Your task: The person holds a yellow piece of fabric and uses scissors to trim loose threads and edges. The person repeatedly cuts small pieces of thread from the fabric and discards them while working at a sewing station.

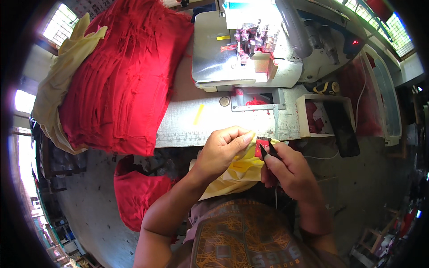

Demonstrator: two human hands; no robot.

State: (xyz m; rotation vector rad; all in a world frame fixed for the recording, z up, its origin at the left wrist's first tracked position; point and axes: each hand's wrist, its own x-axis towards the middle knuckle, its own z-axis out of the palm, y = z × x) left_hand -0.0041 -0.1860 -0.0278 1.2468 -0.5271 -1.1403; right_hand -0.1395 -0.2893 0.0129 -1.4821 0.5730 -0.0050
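Yellow cloth (243,172) hangs over my lap at the table's front edge, and my left hand (221,152) pinches its top edge between thumb and fingers. A small red label (263,143) lies on that edge, just right of my left fingertips. In my right hand (290,172) is a pair of dark thread snips (274,153), its two pointed blades apart over the label. Whether the right fingers also grip the cloth is hidden behind the hand.
A sewing machine (214,53) with a lit needle area stands on the table. Left of it lies a tall stack of red cloth (116,89), with pale yellow cloth (58,89) beside. At right are a small box (306,129) and a dark phone (344,134). Red cloth (138,192) hangs below.
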